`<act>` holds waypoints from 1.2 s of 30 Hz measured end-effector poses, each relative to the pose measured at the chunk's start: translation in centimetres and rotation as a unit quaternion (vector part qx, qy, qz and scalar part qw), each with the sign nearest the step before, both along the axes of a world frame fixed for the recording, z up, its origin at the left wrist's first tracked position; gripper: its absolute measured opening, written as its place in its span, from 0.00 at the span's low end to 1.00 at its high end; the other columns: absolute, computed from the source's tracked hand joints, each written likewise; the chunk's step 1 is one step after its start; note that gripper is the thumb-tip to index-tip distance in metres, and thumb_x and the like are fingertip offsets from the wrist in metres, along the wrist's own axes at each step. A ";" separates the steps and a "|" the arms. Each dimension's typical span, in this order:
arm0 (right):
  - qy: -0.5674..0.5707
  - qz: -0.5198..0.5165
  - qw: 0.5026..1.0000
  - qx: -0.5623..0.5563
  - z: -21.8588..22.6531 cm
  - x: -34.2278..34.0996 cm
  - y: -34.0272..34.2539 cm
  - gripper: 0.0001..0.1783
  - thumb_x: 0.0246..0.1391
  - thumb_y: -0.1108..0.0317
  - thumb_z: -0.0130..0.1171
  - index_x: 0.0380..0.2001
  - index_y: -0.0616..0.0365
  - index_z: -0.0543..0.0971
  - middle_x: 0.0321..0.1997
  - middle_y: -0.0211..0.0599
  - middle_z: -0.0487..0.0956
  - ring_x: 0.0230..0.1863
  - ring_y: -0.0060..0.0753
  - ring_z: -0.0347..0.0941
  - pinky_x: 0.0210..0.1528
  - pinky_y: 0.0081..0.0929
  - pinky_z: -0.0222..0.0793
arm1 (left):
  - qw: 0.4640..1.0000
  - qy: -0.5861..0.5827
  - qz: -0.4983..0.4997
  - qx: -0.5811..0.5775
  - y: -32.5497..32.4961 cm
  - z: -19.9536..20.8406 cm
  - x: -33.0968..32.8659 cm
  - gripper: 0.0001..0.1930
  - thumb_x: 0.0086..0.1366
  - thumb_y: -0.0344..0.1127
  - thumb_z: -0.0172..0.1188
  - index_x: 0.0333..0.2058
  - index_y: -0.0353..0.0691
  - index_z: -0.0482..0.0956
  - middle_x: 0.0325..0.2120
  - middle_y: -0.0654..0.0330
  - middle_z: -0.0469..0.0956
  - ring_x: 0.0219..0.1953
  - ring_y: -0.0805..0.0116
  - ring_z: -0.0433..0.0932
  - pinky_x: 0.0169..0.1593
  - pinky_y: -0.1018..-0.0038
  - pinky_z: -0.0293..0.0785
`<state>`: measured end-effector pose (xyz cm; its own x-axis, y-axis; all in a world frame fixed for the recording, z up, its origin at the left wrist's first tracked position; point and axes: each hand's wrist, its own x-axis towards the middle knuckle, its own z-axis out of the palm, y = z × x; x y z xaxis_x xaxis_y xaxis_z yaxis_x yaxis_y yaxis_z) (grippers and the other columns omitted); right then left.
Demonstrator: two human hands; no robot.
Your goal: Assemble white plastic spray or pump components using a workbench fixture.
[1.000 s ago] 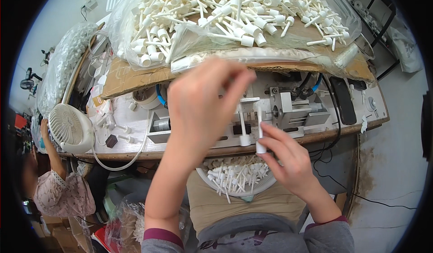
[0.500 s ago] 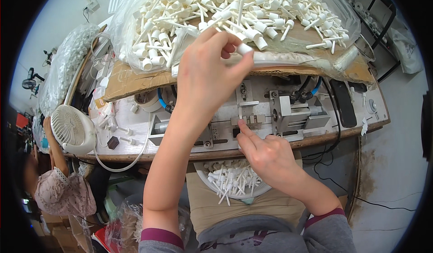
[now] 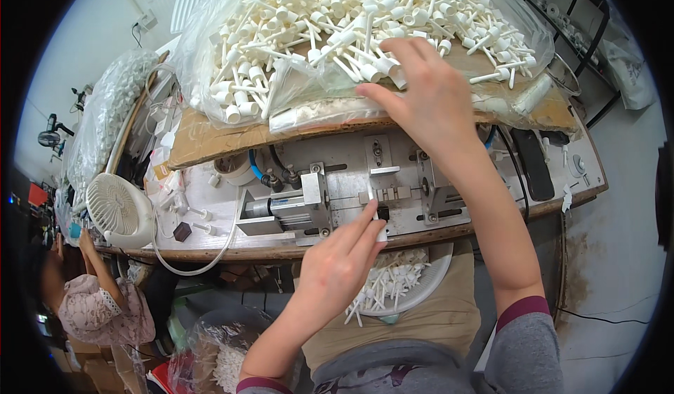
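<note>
My left hand (image 3: 337, 268) is at the small metal fixture (image 3: 394, 195) in the middle of the bench. Its fingertips close on a slim white plastic stick (image 3: 371, 192) in the fixture; the thumb is mostly hidden. Above and to the right, my right hand (image 3: 434, 96) hovers at the near edge of a pile of white capped sticks (image 3: 302, 25). Its thumb and fingers are apart, with nothing between them. A white bowl (image 3: 437, 282) on my lap holds several more white sticks, partly behind my left hand.
Metal cylinder clamps (image 3: 281, 211) flank the fixture. A cardboard sheet (image 3: 203, 138) under the pile overhangs the bench. To the left stands a white fan (image 3: 112, 204) with a looping cable. A black phone (image 3: 535, 164) lies at right. Another person (image 3: 105, 303) sits at far left.
My left hand has come down from the pile, where it held a white cap piece, to the fixture. My right hand has left the fixture and risen to the pile, fingers spread.
</note>
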<state>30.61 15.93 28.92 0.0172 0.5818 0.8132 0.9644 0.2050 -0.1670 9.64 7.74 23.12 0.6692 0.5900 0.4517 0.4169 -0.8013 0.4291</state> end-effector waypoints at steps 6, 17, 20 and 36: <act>0.037 -0.018 0.996 -0.078 -0.5 -0.5 2.3 0.14 0.45 0.63 0.70 0.31 0.61 0.80 0.34 0.40 0.78 0.36 0.46 0.80 0.36 0.38 0.77 | 0.993 0.099 0.029 0.050 0.3 -1.0 0.7 0.13 0.57 0.31 0.68 0.41 0.37 0.81 0.52 0.52 0.79 0.27 0.62 0.83 0.31 0.71 0.78; 0.124 0.052 0.990 0.041 -0.1 1.4 -3.8 0.04 0.50 0.74 0.65 0.31 0.62 0.83 0.39 0.42 0.82 0.36 0.44 0.80 0.38 0.34 0.76 | 0.998 0.056 0.018 0.014 1.1 0.0 0.5 0.15 0.54 0.34 0.71 0.41 0.40 0.83 0.51 0.55 0.81 0.23 0.63 0.81 0.29 0.72 0.77; 0.294 0.093 0.950 -0.048 -1.4 0.1 -7.1 0.06 0.50 0.73 0.68 0.32 0.62 0.84 0.42 0.39 0.83 0.35 0.30 0.81 0.35 0.25 0.75 | 0.997 -0.064 0.041 -0.018 1.5 1.4 1.3 0.16 0.54 0.32 0.72 0.42 0.39 0.83 0.46 0.55 0.83 0.26 0.65 0.81 0.32 0.72 0.78; 0.027 0.201 0.964 -0.170 -6.4 -3.2 -14.4 0.16 0.42 0.75 0.68 0.37 0.65 0.78 0.51 0.50 0.80 0.36 0.41 0.81 0.36 0.29 0.78 | 0.973 -0.220 0.070 -0.013 10.8 5.4 5.7 0.13 0.53 0.35 0.75 0.35 0.36 0.85 0.32 0.60 0.78 0.30 0.71 0.79 0.36 0.74 0.76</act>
<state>27.44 1.53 22.51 -0.2282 0.7832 0.5784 0.8070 0.4845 -0.3377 15.30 18.49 28.54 0.3272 0.6768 0.6595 0.2930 -0.7362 0.6101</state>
